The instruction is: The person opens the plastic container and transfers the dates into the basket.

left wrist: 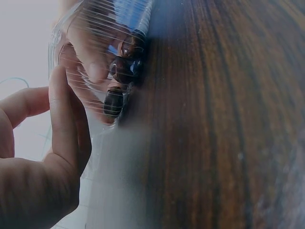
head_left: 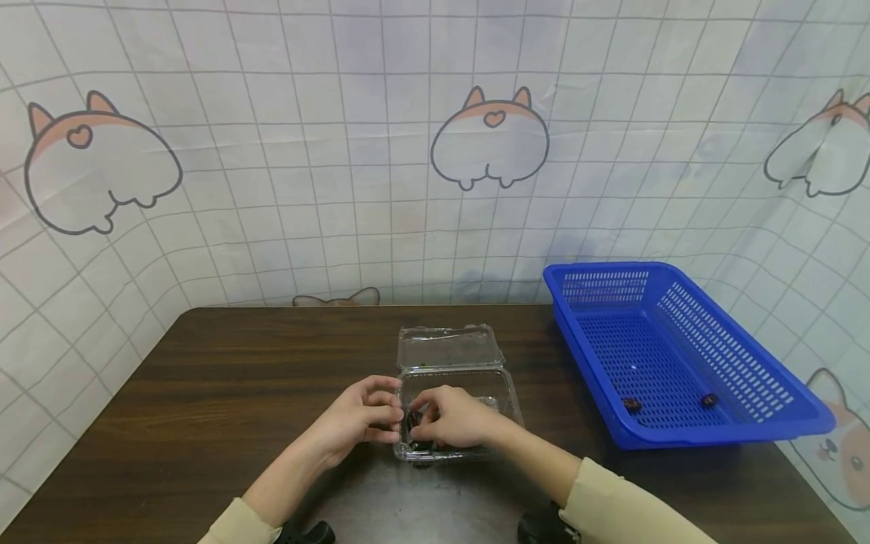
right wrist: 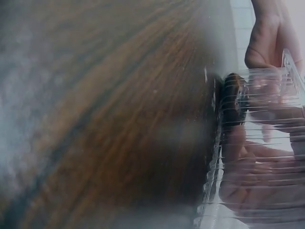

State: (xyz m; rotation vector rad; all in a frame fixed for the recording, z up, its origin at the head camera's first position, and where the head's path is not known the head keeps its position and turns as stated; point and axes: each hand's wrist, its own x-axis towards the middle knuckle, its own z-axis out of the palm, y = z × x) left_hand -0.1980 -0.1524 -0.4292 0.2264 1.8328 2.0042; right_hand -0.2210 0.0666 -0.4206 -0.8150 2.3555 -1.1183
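Note:
A clear plastic clamshell box (head_left: 469,380) stands on the table, its lid (head_left: 448,349) folded back. My left hand (head_left: 353,421) rests its outstretched fingers against the box's left wall. Inside the box, my right hand (head_left: 457,418) has its thumb and fingers bent around a dark dried date at the left side, apparently pinching it; the fingers partly hide it. Several dark dates (left wrist: 125,69) lie along the box bottom in the left wrist view. Through the ribbed wall, the right wrist view shows a dark date (right wrist: 233,98) near the fingers.
A blue slotted plastic basket (head_left: 720,434) stands to the right of the box. Two wrinkled brown dates lie in it, one at the left (head_left: 632,406) and one further right (head_left: 710,400). The dark wooden table (head_left: 258,378) ends at a wall covering with a grid pattern.

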